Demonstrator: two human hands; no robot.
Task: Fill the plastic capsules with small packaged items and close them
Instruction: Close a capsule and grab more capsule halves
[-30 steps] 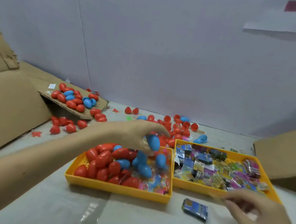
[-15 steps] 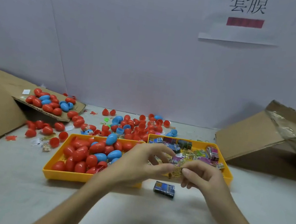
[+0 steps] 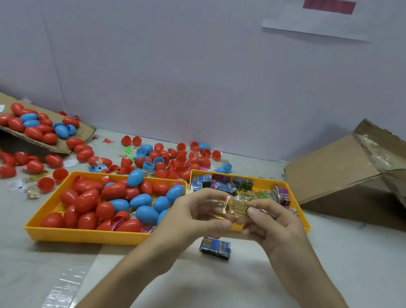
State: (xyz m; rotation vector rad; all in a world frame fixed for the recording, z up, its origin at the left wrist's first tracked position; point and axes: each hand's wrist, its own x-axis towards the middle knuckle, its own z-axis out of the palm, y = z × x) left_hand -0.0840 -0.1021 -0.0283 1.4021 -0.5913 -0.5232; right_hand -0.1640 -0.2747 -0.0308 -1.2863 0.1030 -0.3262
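Both hands meet in front of the two yellow trays and pinch one small gold foil packet (image 3: 237, 207) between them. My left hand (image 3: 197, 214) holds its left end, my right hand (image 3: 269, 224) its right end. No capsule shows in either hand. The left yellow tray (image 3: 82, 237) is heaped with red and blue egg-shaped capsules (image 3: 106, 202). The right yellow tray (image 3: 293, 198) holds several small colourful packets (image 3: 228, 187). A dark blue packet (image 3: 215, 247) lies on the table just below my hands.
Loose red and blue capsules and capsule halves (image 3: 169, 158) are scattered behind the trays. More capsules lie on a cardboard flap (image 3: 81, 134) at the left. An open cardboard box (image 3: 347, 176) lies on its side at the right. A white wall stands close behind.
A second ago my left hand was over the capsule tray at a blue capsule and my right hand was apart. They have come together on the gold packet and lifted it slightly.
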